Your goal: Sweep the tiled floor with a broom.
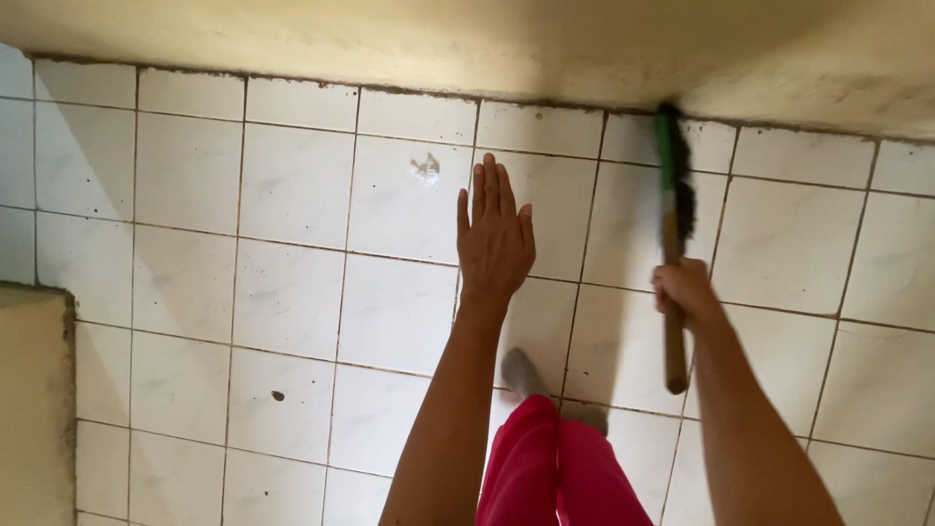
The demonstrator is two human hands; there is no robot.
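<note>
My right hand (687, 292) grips the wooden handle of a broom (671, 234) with a green head and dark bristles. The bristles rest on the white tiled floor (292, 195) right against the base of the cream wall (487, 49). My left hand (495, 234) is stretched forward, palm down, fingers straight and close together, holding nothing, hovering over the tiles left of the broom. My legs in red trousers (550, 468) and grey socks (526, 375) show below, between my arms.
A cream ledge or wall corner (34, 409) juts in at the lower left. A small whitish scrap (426, 168) lies on a tile near the wall, and a dark speck (278, 395) sits on a tile at lower left.
</note>
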